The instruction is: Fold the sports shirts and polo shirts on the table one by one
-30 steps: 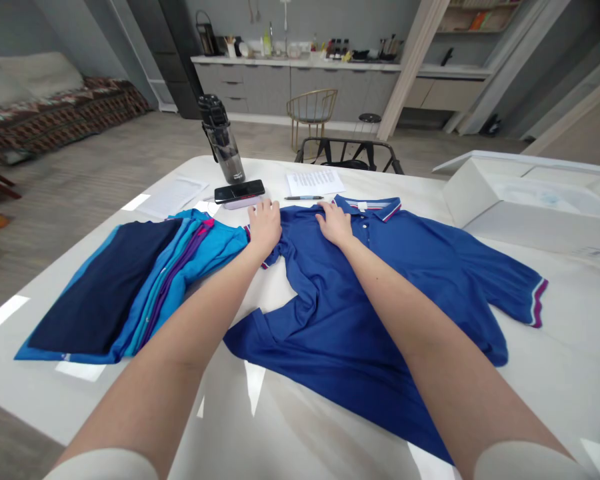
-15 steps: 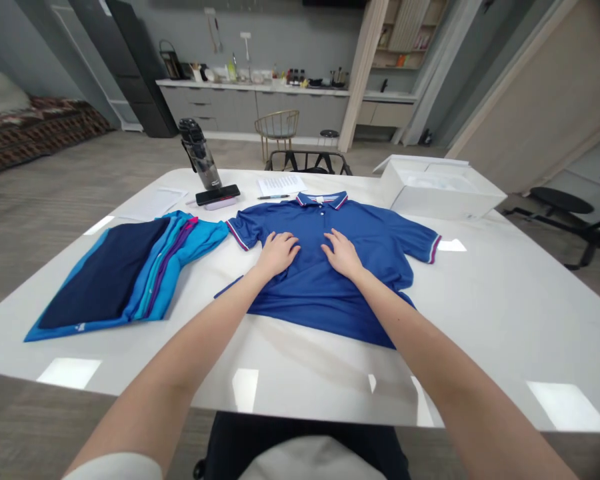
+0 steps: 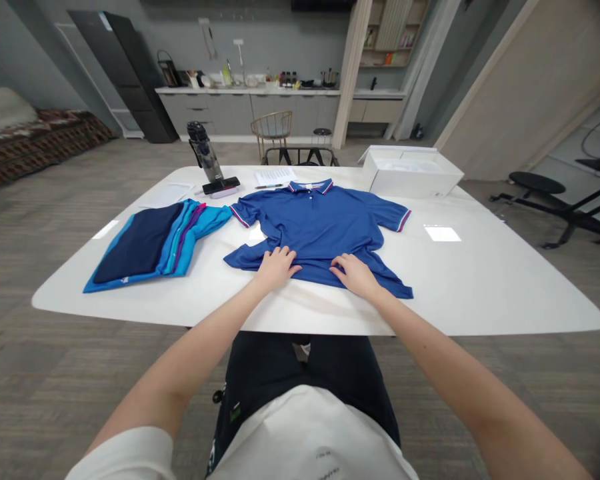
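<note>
A blue polo shirt [image 3: 325, 220] lies spread on the white table [image 3: 480, 287], its collar at the far side and its sleeves out to both sides. Its lower part is wrinkled, and the hem flares out at both corners. My left hand [image 3: 276, 267] rests on the cloth near the hem, left of the middle, fingers stretched. Right of the middle, my right hand [image 3: 356, 275] touches the cloth at about the same height, its fingers slightly bent and apart. To the left is a stack of folded clothes [image 3: 135, 243] in navy, blue, teal and purple.
Behind the stack stand a dark water bottle [image 3: 206, 157], a black phone [image 3: 221, 185] and a sheet of paper [image 3: 165, 195]. A pen [image 3: 269, 187] and a printed sheet [image 3: 275, 176] lie beyond the collar. An open white box [image 3: 415, 177] sits at the back right.
Both hands have slid from the shirt's top, over the chest, down to near its hem, toward me. The shirt's lower part has shifted and spread. The view has drawn back.
</note>
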Motion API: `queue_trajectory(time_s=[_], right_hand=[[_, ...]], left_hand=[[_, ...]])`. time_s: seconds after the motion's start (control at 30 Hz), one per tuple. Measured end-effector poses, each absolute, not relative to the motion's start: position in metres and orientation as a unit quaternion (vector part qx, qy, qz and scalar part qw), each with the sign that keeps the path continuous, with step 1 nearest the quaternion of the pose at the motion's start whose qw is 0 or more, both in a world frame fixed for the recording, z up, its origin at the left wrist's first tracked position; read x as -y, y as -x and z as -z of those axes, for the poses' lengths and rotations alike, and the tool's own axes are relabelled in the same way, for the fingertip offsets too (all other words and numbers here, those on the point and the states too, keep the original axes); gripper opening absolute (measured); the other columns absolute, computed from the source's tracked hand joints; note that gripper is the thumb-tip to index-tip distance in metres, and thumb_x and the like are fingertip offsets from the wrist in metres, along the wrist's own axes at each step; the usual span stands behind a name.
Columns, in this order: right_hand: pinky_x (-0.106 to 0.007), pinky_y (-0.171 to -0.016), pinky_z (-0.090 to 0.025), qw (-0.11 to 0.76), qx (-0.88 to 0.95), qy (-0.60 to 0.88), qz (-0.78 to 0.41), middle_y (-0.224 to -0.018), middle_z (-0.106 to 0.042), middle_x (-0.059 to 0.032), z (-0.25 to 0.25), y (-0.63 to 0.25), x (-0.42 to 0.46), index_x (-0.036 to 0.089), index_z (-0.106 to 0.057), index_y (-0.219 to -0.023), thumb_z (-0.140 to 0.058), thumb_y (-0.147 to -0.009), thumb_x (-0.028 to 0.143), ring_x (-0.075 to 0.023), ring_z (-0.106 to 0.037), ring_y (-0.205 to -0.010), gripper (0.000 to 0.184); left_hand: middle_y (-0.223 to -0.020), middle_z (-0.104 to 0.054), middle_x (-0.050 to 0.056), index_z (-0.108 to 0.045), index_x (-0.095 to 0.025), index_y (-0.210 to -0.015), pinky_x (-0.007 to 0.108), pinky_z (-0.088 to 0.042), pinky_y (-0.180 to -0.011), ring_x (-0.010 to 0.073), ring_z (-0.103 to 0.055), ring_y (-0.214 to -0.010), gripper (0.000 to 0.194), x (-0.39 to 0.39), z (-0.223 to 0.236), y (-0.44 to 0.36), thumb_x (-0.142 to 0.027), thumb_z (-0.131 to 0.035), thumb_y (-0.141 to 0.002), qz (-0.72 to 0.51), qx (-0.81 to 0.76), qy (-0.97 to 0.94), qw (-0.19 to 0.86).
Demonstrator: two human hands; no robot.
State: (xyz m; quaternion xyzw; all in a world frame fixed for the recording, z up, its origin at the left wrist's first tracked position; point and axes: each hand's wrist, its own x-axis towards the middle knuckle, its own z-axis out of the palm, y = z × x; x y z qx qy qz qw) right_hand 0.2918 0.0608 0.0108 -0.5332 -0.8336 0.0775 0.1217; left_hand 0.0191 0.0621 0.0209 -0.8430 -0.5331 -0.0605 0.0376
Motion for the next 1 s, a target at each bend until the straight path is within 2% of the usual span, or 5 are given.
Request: queue_trajectory(time_s=[0.27,0.47,0.6,0.73,1.0], right_hand=[[-0.029,-0.074,-0.045,0.061,0.824,0.532,-0.183,-0.096,-0.073,-0.0059,-0.024,-0.314,-0.050,0.023,-0.070,-0.105,-0.062,-0.095,0.038,-0.0209,-0.067,-0.085,0.020],[-0.031,-0.083,-0.047,0.139,0.846,0.448,-0.252,-0.094,-0.072,-0.0046,-0.031,-0.307,-0.047,0.021,-0.069,-0.094,-0.056,-0.090,0.023,-0.0203,-0.065,-0.087,0.014],[-0.031,-0.086,-0.047,0.147,0.818,0.415,-0.371,-0.097,-0.072,-0.0037,-0.049,-0.310,-0.041,0.021,-0.071,-0.097,-0.056,-0.090,0.029,-0.0194,-0.064,-0.089,0.019],[-0.028,-0.068,-0.047,-0.004,0.766,0.425,-0.482,-0.084,-0.070,-0.0032,-0.060,-0.336,-0.035,0.020,-0.073,-0.103,-0.057,-0.091,0.056,-0.0174,-0.060,-0.071,0.041],[-0.032,-0.069,-0.044,-0.100,0.793,0.511,-0.316,-0.070,-0.067,-0.0051,-0.059,-0.383,-0.020,0.023,-0.067,-0.066,-0.050,-0.091,0.060,-0.0210,-0.060,-0.069,0.048]], left_hand=[[-0.119,-0.063,0.011,-0.063,-0.022,-0.125,0.039,-0.045,-0.096,0.0255,-0.058,-0.112,0.030,-0.046,-0.022,-0.010,-0.035,-0.049,-0.101,0.068,0.479,0.875,-0.022],[-0.147,-0.053,0.013,-0.048,-0.022,-0.148,0.048,-0.033,-0.112,0.0267,-0.046,-0.137,0.057,-0.065,-0.024,0.000,-0.015,-0.049,-0.091,0.116,0.466,0.877,-0.006],[-0.119,-0.069,0.009,-0.066,-0.021,-0.120,0.041,-0.038,-0.109,0.0239,-0.062,-0.116,0.036,-0.074,-0.032,0.001,-0.018,-0.053,-0.087,0.074,0.428,0.899,-0.057],[-0.098,-0.073,0.005,-0.069,-0.024,-0.098,0.031,-0.049,-0.082,0.0224,-0.068,-0.092,0.018,-0.072,-0.044,0.016,-0.030,-0.061,-0.084,0.023,0.414,0.904,-0.101],[-0.085,-0.075,0.007,-0.073,-0.024,-0.080,0.033,-0.049,-0.076,0.0266,-0.071,-0.086,0.016,-0.052,-0.062,0.054,-0.037,-0.063,-0.083,-0.076,0.476,0.872,-0.087]])
